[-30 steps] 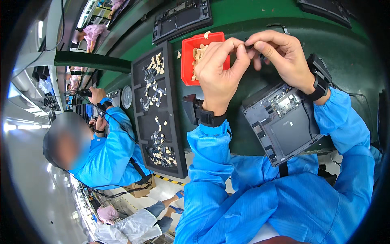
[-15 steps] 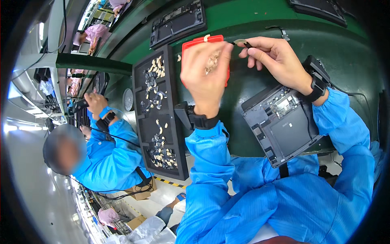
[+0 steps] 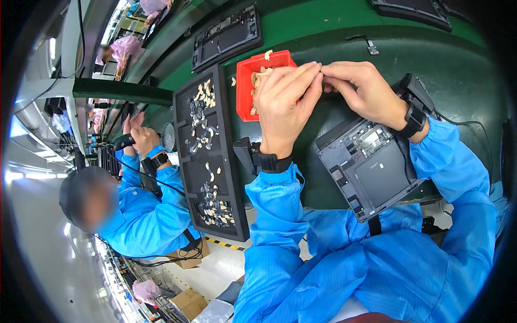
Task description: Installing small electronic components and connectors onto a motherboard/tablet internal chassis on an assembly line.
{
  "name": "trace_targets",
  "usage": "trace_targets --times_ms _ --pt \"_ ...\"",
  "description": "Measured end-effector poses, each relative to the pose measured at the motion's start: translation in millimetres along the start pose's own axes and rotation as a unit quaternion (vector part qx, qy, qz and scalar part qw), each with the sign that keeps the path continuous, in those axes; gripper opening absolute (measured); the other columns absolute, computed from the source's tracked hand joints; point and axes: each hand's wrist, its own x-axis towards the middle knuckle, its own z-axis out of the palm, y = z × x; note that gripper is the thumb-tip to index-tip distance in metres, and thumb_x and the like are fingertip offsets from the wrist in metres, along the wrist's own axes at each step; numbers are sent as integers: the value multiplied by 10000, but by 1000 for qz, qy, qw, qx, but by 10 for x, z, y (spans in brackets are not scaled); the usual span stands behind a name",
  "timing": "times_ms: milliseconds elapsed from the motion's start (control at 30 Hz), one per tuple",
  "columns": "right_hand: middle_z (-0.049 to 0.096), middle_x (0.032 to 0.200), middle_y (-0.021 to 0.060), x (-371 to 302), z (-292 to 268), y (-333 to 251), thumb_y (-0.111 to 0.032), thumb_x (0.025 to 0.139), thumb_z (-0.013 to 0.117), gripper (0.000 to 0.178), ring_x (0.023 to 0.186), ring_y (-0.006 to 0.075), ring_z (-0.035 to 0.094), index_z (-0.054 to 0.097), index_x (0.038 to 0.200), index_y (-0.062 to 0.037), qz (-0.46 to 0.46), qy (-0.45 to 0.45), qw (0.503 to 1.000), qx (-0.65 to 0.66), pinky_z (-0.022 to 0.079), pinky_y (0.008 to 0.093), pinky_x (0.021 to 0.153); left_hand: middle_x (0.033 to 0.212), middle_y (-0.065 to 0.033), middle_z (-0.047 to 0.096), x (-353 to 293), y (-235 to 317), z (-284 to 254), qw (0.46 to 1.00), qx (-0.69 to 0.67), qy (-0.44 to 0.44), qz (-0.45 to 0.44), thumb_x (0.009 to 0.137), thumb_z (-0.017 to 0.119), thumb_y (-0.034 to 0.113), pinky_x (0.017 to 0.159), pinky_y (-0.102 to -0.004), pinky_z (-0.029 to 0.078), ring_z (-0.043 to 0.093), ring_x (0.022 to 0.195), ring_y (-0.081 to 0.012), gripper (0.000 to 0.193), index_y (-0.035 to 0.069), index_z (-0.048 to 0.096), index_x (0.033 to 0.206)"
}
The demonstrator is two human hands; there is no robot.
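My left hand [image 3: 286, 102] and my right hand [image 3: 366, 89] meet fingertip to fingertip above the green bench, just right of a red bin [image 3: 243, 89]. Both are closed in a pinch on a small black strip with a pale part, now almost wholly hidden by the fingers. Pale curved pieces [image 3: 262, 75] lie in the bin, and one rests on its far rim. Below my right wrist sits an open dark device chassis [image 3: 382, 175] with a bare circuit board. Each wrist wears a black strap with a small device.
A black compartment tray [image 3: 229, 161] with small black and pale pieces stands left of my left forearm. A loose black flex cable [image 3: 370, 45] lies at the far right. Another chassis [image 3: 229, 40] is at the back. A co-worker in blue [image 3: 142, 215] works at the left.
My left hand has come right, off the red bin, and the gap between my hands has narrowed. The strip that showed between them is now mostly covered by fingers.
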Motion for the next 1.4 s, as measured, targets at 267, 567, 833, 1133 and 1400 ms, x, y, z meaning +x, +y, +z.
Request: trace_targets --times_ms 267,567,833,1133,1400 --pt "743 971 187 -24 25 -30 7 968 607 238 844 346 728 701 1186 18 -40 -16 998 -45 581 385 763 847 -52 769 26 -8 -168 998 63 12 25 794 793 22 734 -328 494 717 739 -205 124 67 782 909" --pt "751 1013 188 -4 20 -13 -11 958 655 271 887 367 726 701 1224 15 -31 12 996 -84 580 388 775 831 -147 774 -52 -284 -239 960 182 153 -151 883 763 127 751 -340 552 740 771 -199 157 0 801 967" --pt "738 1096 165 19 5 -18 -57 984 660 227 1028 343 693 728 1192 4 -89 34 991 -97 553 398 882 607 -93 620 24 172 101 982 -89 72 -147 915 753 114 537 -377 413 579 545 -236 184 22 726 758" --pt "777 978 68 -3 -185 -108 -142 992 735 246 873 86 704 757 1180 15 139 50 952 269 564 242 792 657 -66 635 23 427 179 990 -102 1 -98 888 736 77 621 -387 387 595 613 -253 162 41 690 737" --pt "719 1207 108 -58 -788 -439 -162 1055 629 268 1094 164 659 666 1256 11 56 66 976 201 492 285 943 964 -113 765 -77 408 278 976 -162 -135 -47 894 777 193 803 -387 517 697 890 -290 235 48 786 1078"
